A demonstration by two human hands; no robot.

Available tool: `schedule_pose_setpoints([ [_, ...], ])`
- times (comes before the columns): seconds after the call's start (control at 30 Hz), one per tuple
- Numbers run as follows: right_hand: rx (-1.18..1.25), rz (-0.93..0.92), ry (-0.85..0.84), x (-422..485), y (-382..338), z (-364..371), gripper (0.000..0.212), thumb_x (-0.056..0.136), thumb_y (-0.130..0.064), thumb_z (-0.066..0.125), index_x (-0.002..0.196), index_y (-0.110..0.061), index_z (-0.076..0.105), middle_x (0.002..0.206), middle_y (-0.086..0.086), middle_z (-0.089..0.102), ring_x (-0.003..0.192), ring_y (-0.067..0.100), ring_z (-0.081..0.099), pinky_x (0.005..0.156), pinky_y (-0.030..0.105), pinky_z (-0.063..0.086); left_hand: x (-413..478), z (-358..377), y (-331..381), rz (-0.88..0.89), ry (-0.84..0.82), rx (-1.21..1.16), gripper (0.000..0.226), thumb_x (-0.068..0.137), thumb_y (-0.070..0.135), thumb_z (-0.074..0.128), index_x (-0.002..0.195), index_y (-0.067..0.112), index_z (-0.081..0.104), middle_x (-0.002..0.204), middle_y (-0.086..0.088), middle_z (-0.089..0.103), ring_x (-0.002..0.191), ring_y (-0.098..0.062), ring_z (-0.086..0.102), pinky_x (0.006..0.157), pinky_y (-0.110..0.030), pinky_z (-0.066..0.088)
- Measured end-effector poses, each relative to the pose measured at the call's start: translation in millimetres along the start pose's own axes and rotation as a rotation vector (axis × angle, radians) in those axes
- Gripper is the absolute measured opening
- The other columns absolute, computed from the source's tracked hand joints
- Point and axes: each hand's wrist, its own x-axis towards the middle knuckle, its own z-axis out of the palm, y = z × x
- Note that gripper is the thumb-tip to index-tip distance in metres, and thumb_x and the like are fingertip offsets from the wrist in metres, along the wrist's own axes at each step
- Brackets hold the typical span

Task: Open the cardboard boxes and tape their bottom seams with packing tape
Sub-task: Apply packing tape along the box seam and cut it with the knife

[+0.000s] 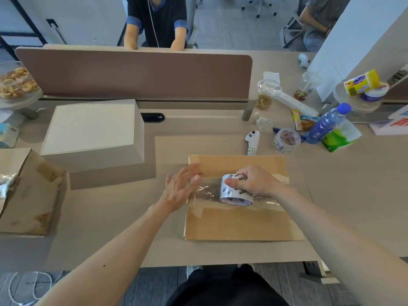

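Tape roll (234, 198) in curled right grip (254, 180)

This is an open-plan office. A pale tabletop (198, 129) spans the middle of the frame, split by a brown divider panel (136, 74) with a cable port (152, 117) at its foot. At the top, a person (156, 21) sits behind the panel, and a wheeled chair base (258, 5) stands on grey floor tiles.

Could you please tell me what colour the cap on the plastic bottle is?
The bottle cap is blue; the head view shows it best.
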Motion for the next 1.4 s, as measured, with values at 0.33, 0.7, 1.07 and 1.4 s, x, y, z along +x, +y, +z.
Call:
schedule_pose_setpoints([
  [0.33, 0.128, -0.022, -0.085, -1.7, 17.4, -4.7, 0.041, 0.09, -0.039, 0.067, 0.056, -0.019, 0.058, 0.048, -0.014, 0.051, 0.047, 0.002, 0.043, 0.052, 0.023, 0.032, 2.7, 34.8, 26.4, -0.092, 0.05, 0.31, 0.047, 0.107, 0.044, 0.02, 0.154, 0.045, 0.02, 0.162, 0.027, 0.0, 0.154, -0.02, -0.005, 0.116, -0.067, 0.007],
  [0.7, -0.109, -0.001, 0.057, -9.5, 41.0, -30.9, 0.057, 0.08, -0.053, 0.073, 0.048, -0.014, 0.047, 0.047, -0.005, 0.049, 0.044, 0.006, 0.043, 0.046, 0.021, 0.031, 3.1, 34.5, 30.5, -0.086, 0.076, 0.464, 0.049, 0.106, 0.045, 0.015, 0.154, 0.048, 0.01, 0.161, 0.031, -0.004, 0.154, -0.018, -0.002, 0.116, -0.068, 0.001],
  [1.07, -0.028, -0.098, 0.036, -8.1, 43.3, -27.6, 0.063, 0.077, -0.063, 0.069, 0.048, -0.014, 0.043, 0.043, -0.013, 0.041, 0.044, 0.005, 0.037, 0.047, 0.02, 0.029, 14.1, 68.3, 68.3, 0.018, 0.209, 0.499, 0.058, 0.095, 0.034, 0.012, 0.139, 0.017, 0.046, 0.153, 0.003, 0.034, 0.148, -0.025, 0.021, 0.12, -0.052, 0.014],
  [1.4, 0.011, -0.073, -0.019, -19.4, 59.9, -42.3, 0.059, 0.083, -0.053, 0.069, 0.049, -0.014, 0.042, 0.043, -0.012, 0.04, 0.044, 0.006, 0.038, 0.048, 0.024, 0.03, 17.7, 82.2, 54.7, -0.058, 0.192, 0.636, 0.056, 0.104, 0.042, 0.018, 0.154, 0.022, 0.032, 0.163, -0.002, 0.025, 0.151, -0.027, 0.019, 0.122, -0.049, 0.013],
])
